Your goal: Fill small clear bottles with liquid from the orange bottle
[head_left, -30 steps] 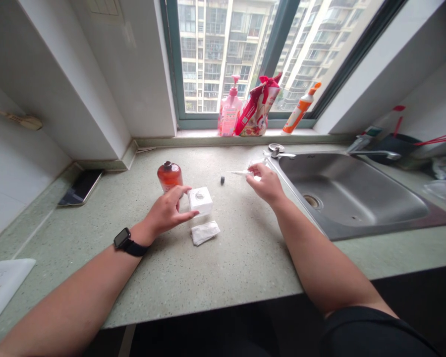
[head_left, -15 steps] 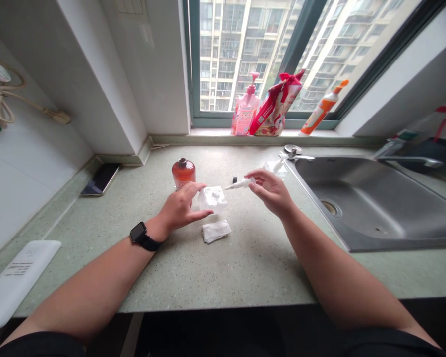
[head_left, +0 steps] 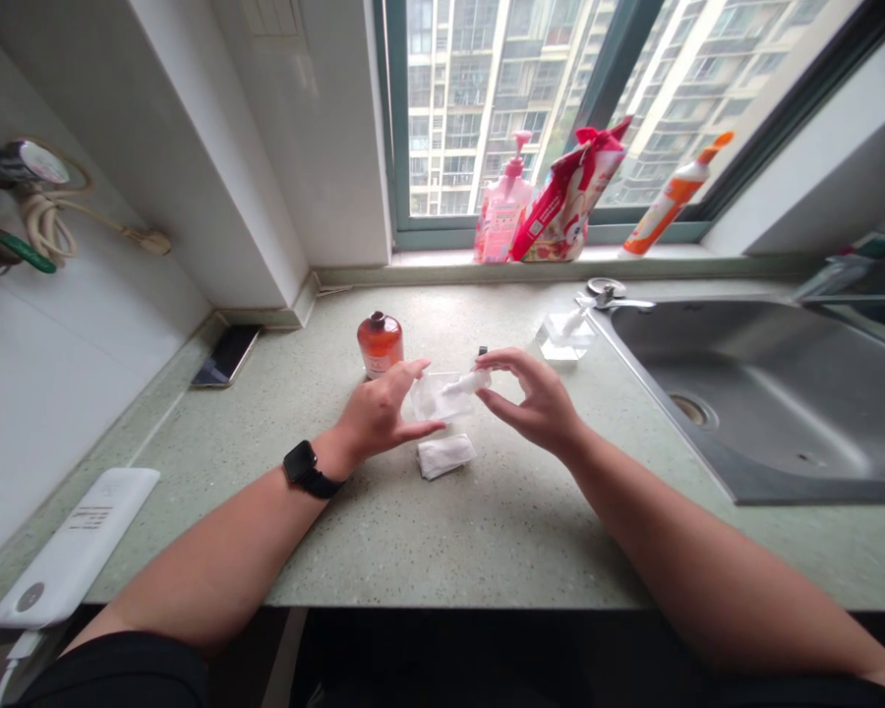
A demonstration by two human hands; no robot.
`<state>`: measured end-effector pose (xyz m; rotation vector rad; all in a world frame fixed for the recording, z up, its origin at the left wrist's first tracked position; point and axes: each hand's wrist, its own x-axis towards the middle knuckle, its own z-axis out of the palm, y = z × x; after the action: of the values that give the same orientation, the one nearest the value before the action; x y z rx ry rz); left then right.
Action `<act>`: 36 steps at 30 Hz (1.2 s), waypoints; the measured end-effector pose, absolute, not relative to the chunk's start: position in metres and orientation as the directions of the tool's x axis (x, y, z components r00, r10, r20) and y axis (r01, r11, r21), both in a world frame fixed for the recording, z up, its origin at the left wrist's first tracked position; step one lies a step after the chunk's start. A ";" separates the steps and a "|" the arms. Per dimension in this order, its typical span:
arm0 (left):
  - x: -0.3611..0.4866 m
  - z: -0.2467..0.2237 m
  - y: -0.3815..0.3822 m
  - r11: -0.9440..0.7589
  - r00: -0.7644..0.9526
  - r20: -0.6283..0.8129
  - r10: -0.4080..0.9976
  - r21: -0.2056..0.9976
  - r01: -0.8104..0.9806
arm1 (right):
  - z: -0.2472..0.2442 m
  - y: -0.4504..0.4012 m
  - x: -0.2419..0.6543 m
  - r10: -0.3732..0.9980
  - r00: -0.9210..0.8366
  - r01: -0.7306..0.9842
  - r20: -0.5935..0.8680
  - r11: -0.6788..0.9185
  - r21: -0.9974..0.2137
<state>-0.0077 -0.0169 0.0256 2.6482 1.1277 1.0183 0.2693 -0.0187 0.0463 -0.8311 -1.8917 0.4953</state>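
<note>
My left hand (head_left: pixel 387 413) grips a clear square bottle (head_left: pixel 426 398) from its left side, thumb near me and fingers at the far side. In my right hand (head_left: pixel 527 398), a white translucent pump top (head_left: pixel 466 383) is pinched between thumb and fingers. It lies tilted over the bottle's top; whether the two touch I cannot tell. A folded white cloth or tissue (head_left: pixel 444 456) rests just in front of the bottle. Behind my left hand stands an amber bottle (head_left: pixel 381 344) with an uncapped neck. A small black cap (head_left: pixel 483 351) sits beyond my right fingertips.
Another clear square bottle with a pump (head_left: pixel 564 336) stands beside the steel sink (head_left: pixel 737 413). A phone (head_left: pixel 227 356) and a white power bank (head_left: pixel 81 541) lie to the left. On the windowsill are a pink pump bottle (head_left: pixel 501 216), a red bag (head_left: pixel 571 202) and an orange-white tube (head_left: pixel 668 211).
My right hand has brought the pump top leftward, over the clear bottle. My left hand keeps its hold. The view has shifted slightly, so everything sits further right.
</note>
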 end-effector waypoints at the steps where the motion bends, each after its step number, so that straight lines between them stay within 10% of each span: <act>1: -0.007 0.026 -0.017 -0.727 0.511 0.545 0.665 0.319 0.608 | 0.044 -0.019 0.267 0.739 -0.292 0.332 0.607 0.673 -0.661; 17: -0.002 0.041 -0.023 -0.633 0.475 0.431 0.768 0.628 0.454 | 0.030 -0.017 0.255 0.862 -0.326 -0.046 0.388 0.395 -0.917; 23: -0.001 0.041 -0.022 -0.369 0.531 0.164 0.832 0.877 0.308 | 0.028 -0.013 0.254 0.895 -0.361 -0.143 0.262 0.224 -0.964; 36: -0.003 0.037 -0.016 -0.308 0.451 0.163 0.878 0.912 0.270 | 0.027 -0.013 0.251 0.922 -0.329 -0.227 0.205 0.133 -0.965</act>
<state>-0.0026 -0.0157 0.0366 1.8167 0.9763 0.8626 0.2510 -0.0132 0.0272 -0.7403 -1.3815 1.4156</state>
